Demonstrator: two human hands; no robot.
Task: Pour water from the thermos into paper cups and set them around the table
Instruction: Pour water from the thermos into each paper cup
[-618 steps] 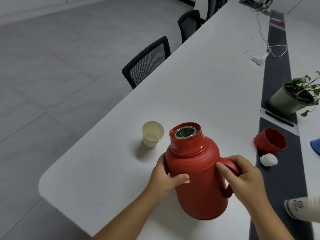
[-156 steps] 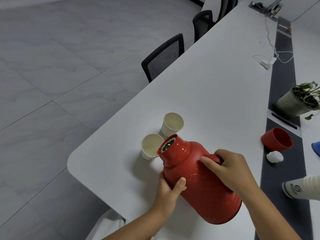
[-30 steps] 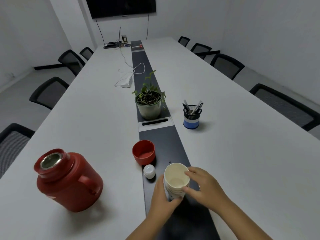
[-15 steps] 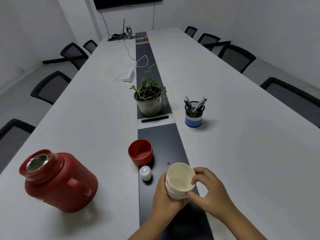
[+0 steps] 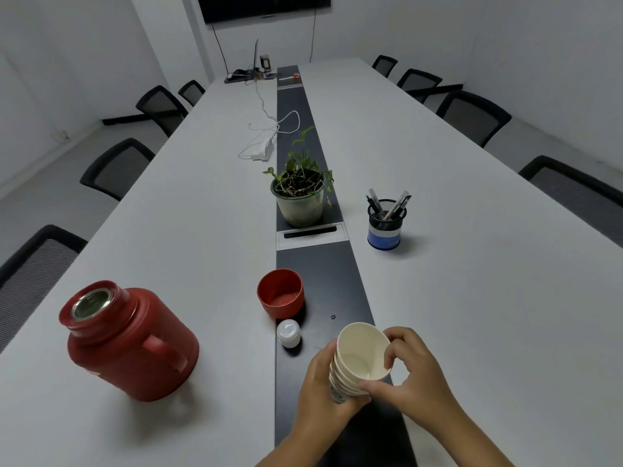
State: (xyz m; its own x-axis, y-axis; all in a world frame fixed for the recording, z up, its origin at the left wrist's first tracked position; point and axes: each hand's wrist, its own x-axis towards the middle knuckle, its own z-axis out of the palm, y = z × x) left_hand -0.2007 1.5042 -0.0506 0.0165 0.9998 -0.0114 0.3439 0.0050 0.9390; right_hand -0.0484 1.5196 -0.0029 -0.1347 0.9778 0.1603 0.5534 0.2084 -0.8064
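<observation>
Our left hand (image 5: pixel 322 390) grips the nested stack of cream paper cups (image 5: pixel 359 360) steady while our right hand (image 5: pixel 413 375) pinches the top rim, apparently to free one. The open red thermos (image 5: pixel 129 342) stands near-left on the white worktop (image 5: pixel 188 230).

Two bare forearms enter from 6 o'clock edge of view — no sleeves visible, no watch, no bracelet. Left hand (image 5: pixel 317 385) at 6 o'clock, right hand (image 5: pixel 413 375) toward 5 o'clock — bare, ungloved, no rings seen. Nails short, unpainted. Rest of body out of view.
</observation>
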